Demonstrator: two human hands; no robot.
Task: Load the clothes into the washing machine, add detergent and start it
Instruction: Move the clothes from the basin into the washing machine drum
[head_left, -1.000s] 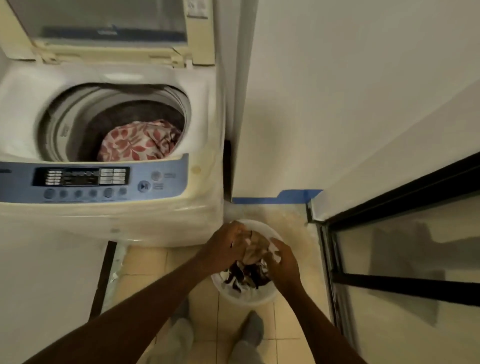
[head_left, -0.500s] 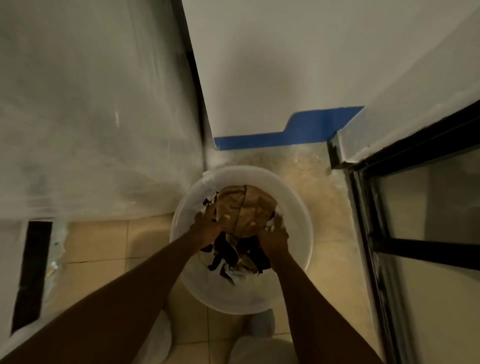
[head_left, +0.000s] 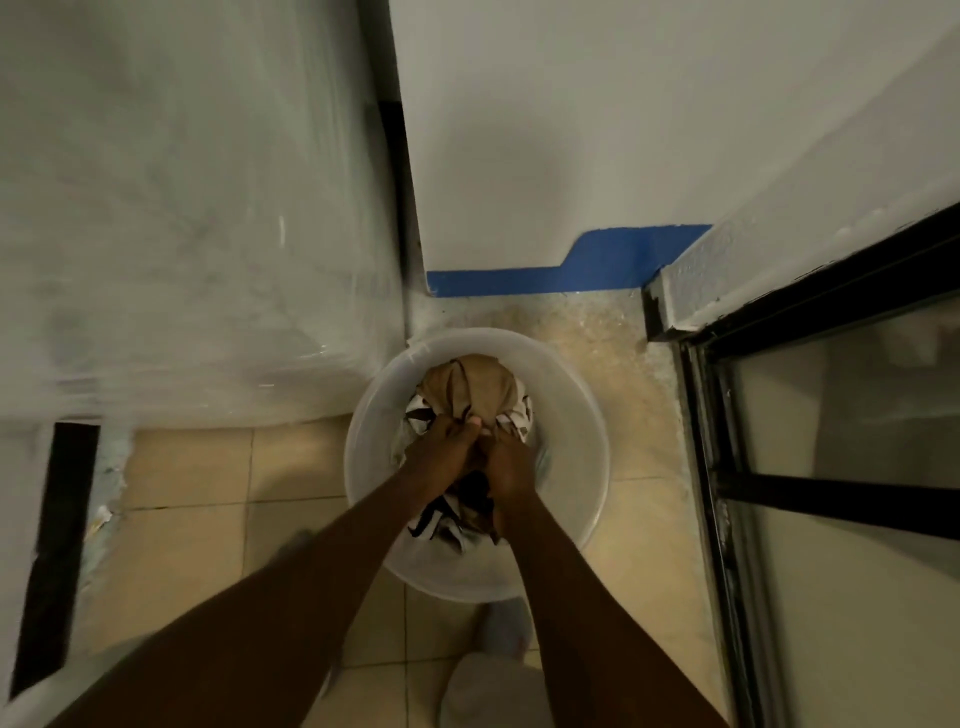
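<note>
A white plastic bucket (head_left: 576, 415) stands on the tiled floor beside the washing machine (head_left: 197, 208), whose plastic-wrapped white side fills the upper left. In the bucket lies a bundle of clothes: a tan garment (head_left: 470, 387) on top and black-and-white patterned fabric (head_left: 441, 519) under it. My left hand (head_left: 447, 447) and my right hand (head_left: 511, 462) are pressed together inside the bucket, both closed on the clothes at the middle of the bundle. The machine's tub and panel are out of view.
A white wall with a blue painted strip (head_left: 566, 267) stands behind the bucket. A black-framed glass door (head_left: 831, 467) runs along the right. My feet (head_left: 493, 670) are at the bottom, just below the bucket.
My view has dropped from the machine's open tub to the bucket on the floor. Both hands have come together and closed on the clothes.
</note>
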